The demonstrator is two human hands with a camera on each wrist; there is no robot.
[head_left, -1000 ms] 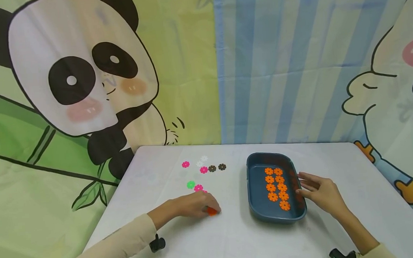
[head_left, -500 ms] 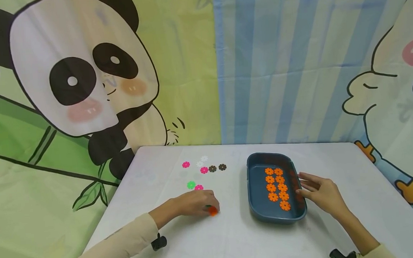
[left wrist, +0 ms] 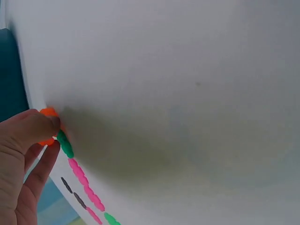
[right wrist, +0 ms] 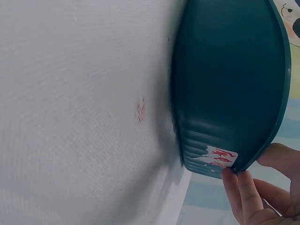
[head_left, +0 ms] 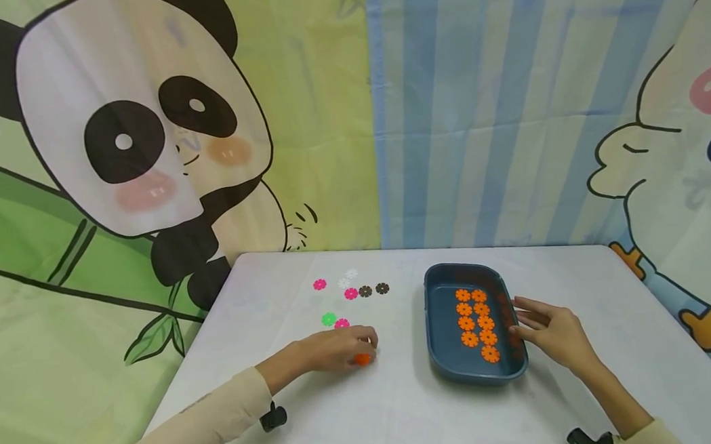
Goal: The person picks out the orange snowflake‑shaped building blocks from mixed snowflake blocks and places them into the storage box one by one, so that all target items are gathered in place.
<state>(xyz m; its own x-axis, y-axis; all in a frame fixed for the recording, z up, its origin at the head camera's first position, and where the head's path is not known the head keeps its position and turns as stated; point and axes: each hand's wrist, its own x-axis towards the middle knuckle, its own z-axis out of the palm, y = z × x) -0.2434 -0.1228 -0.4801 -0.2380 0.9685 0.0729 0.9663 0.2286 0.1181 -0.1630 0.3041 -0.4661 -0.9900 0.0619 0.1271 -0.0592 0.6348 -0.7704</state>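
My left hand pinches an orange flower-shaped disc between thumb and fingers, low over the white table. In the left wrist view a green disc lies on the table right beside the held orange disc; pink discs follow in line. My right hand holds the right rim of a dark blue tray, thumb at the rim and fingers against the outer wall. Two columns of orange flower discs lie flat on the tray's floor.
Farther back on the table lie loose flower discs: a green one, pink ones, dark brown ones and pale white ones. A printed cloth with a panda hangs behind the table.
The left hand's fingers have shifted slightly, and the orange disc has turned a little in their pinch. The right hand and tray have stayed still.
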